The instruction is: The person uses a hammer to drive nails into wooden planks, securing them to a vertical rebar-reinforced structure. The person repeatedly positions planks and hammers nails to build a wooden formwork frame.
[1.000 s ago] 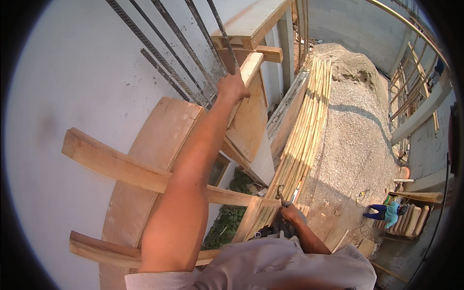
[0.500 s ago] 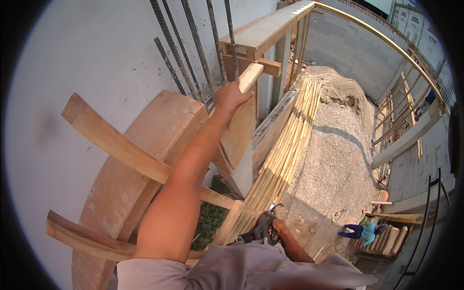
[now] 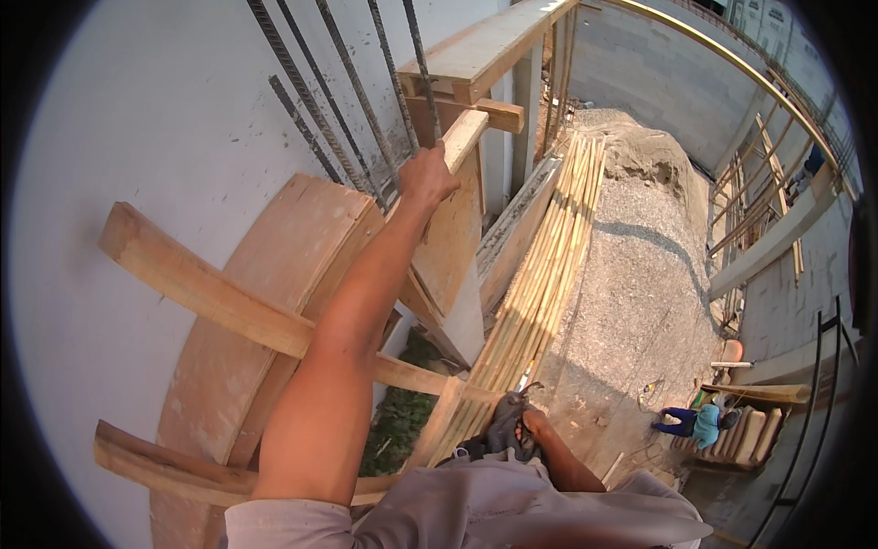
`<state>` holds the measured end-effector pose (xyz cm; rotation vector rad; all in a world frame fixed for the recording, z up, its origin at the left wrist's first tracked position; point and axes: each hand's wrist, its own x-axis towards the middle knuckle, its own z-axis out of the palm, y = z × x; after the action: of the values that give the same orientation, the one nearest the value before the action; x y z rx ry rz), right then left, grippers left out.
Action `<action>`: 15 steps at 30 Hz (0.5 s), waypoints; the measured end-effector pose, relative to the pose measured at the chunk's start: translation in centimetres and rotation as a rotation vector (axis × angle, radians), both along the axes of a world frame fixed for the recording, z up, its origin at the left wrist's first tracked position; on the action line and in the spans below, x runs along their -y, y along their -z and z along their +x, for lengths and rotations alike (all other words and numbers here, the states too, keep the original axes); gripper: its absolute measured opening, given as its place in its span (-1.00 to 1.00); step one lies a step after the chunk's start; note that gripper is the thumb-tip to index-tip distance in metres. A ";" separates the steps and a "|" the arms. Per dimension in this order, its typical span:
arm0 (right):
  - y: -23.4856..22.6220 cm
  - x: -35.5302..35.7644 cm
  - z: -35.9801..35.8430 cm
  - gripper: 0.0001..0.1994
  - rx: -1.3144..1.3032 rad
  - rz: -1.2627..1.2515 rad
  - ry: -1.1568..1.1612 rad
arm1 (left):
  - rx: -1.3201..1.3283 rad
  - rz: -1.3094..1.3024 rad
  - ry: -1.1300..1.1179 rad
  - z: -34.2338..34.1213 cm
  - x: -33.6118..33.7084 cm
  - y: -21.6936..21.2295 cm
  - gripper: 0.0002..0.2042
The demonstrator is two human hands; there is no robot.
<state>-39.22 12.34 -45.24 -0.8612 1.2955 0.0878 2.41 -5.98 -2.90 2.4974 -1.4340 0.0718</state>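
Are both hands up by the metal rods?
No, the left hand is by the rods, but the right hand is down near the shirt.

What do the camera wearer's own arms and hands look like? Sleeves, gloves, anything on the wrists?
Pale greyish-mauve shirt; the short left sleeve ends above the elbow. Left hand: no glove, no watch or band visible. Right hand: no glove visible, but it's small and partly hidden; that sleeve's edge is unclear. No cables seen on either arm.
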 end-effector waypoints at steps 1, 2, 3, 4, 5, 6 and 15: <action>0.0 0.0 0.0 -0.74 -0.021 0.016 0.022 | -0.005 -0.003 -0.001 -0.1 -0.1 -0.1 -0.31; 0.0 0.0 0.1 -0.74 -0.018 0.037 0.042 | -0.011 -0.006 -0.002 -0.2 -0.1 -0.2 -0.32; 0.1 0.0 0.1 -0.74 -0.037 0.026 0.024 | -0.009 -0.008 -0.008 -0.2 -0.2 -0.1 -0.32; 0.2 0.0 0.1 -0.74 -0.032 0.019 0.004 | -0.008 -0.012 -0.014 -0.2 -0.2 -0.1 -0.32; 0.4 0.1 0.1 -0.74 -0.027 0.012 -0.016 | 0.002 -0.025 -0.016 -0.1 -0.1 0.1 -0.32; 0.6 0.1 0.2 -0.74 -0.021 0.025 0.008 | 0.003 -0.032 -0.019 0.1 -0.1 0.2 -0.29; 1.1 0.3 0.4 -0.77 0.003 0.043 0.067 | 0.019 -0.068 -0.028 0.6 0.1 0.8 -0.20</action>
<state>-38.86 12.02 -46.33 -0.7803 1.3142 0.0618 2.97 -6.08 -3.73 2.4684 -1.3800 0.1470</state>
